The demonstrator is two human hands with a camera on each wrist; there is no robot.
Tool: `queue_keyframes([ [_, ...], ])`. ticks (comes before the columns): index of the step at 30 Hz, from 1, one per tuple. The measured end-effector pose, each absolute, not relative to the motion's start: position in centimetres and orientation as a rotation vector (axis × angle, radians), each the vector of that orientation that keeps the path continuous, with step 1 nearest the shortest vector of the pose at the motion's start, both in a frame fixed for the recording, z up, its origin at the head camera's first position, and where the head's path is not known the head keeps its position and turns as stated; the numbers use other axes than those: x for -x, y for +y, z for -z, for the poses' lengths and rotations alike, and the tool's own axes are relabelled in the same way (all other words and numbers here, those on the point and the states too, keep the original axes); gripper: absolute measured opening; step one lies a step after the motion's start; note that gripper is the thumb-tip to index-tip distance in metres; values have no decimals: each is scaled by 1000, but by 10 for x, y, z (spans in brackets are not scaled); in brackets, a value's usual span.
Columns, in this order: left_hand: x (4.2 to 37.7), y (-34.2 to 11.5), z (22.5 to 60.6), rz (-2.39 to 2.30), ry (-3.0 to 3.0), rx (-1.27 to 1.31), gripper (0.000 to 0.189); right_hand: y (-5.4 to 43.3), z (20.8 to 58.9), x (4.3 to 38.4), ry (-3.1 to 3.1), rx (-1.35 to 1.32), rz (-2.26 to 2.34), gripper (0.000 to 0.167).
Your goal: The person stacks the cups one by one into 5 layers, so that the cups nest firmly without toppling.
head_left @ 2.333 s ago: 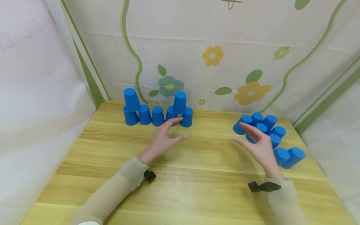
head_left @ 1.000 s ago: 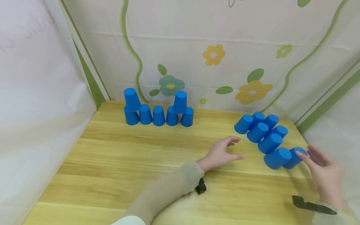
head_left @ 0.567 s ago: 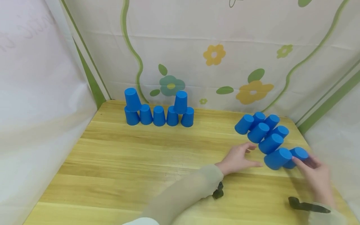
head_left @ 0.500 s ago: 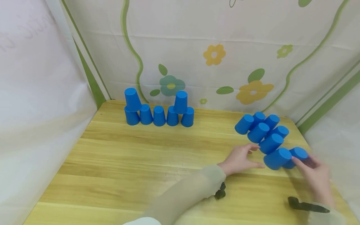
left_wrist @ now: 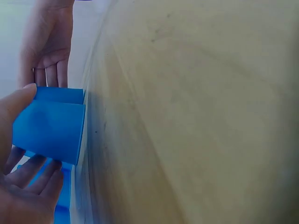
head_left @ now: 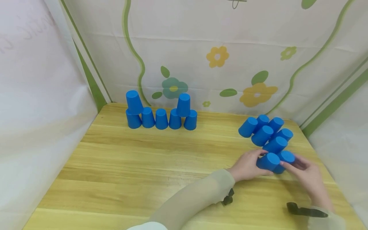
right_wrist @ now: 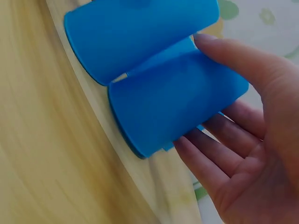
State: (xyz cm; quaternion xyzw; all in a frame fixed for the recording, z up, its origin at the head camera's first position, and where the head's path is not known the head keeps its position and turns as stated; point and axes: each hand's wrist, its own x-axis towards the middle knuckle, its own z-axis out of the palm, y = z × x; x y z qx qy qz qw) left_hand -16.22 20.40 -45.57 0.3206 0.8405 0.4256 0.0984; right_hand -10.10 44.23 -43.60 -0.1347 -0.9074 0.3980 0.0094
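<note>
Two upside-down blue cups stand side by side near the right front of the table. My left hand (head_left: 245,165) grips the left cup (head_left: 268,162), thumb on the near side and fingers behind it. The right cup (head_left: 287,156) is held by my right hand (head_left: 308,175), whose thumb and fingers lie around it in the right wrist view. Both cups' rims are at the tabletop, close together. Just behind them is another upside-down cup (head_left: 275,145), the nearest of a cluster of several blue cups (head_left: 261,136).
At the back left of the wooden table (head_left: 129,179) stands a row of several upside-down blue cups (head_left: 161,119). One upper cup (head_left: 134,102) sits at its left end and another upper cup (head_left: 183,104) bridges the right pair. A patterned curtain (head_left: 178,38) borders the back.
Both hands have come to the two front cups from farther apart. Those two cups have shifted left in the grip. The back-left row and the cluster behind look unchanged.
</note>
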Motion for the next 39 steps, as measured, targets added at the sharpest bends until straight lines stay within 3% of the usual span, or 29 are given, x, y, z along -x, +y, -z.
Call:
queue_keyframes([
  [14,164,199,454,-1210,2561,-975,65,434,440,103,-2798,351,-1288,72],
  [24,179,162,447,-1424,2397,-1036,51,434,441,103,-2830,426,-1224,73],
  [39,204,113,443,-1603,2416,-884,58,434,438,103,-2848,456,-1247,77],
])
